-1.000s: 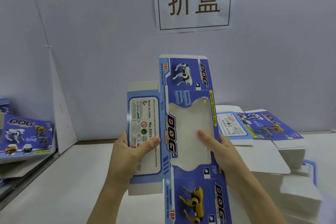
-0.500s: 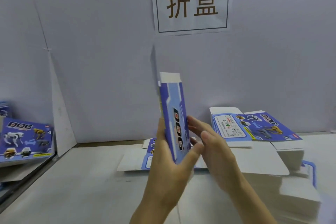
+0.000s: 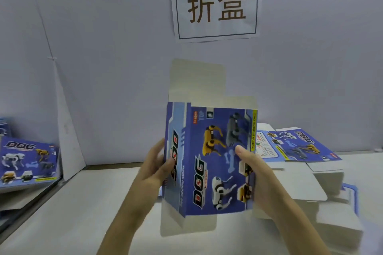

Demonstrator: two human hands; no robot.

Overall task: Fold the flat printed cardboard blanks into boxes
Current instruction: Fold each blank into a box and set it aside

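Cardboard blank (image 3: 209, 172) x1 — held by L grip (image 3: 153, 168), R grip (image 3: 258, 174).

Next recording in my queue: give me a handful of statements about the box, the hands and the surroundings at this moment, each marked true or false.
1. The left hand and the right hand both hold the printed box. True.
2. The box's top flaps are tucked shut. False: they stand open, with their white insides showing.
3. A stack of flat blanks lies on the table to the right of the box. True.
4. The sign on the wall is blank. False: it bears two large characters in a frame.
5. The box lies flat on the table. False: it is held upright above the table, opened into a tube.
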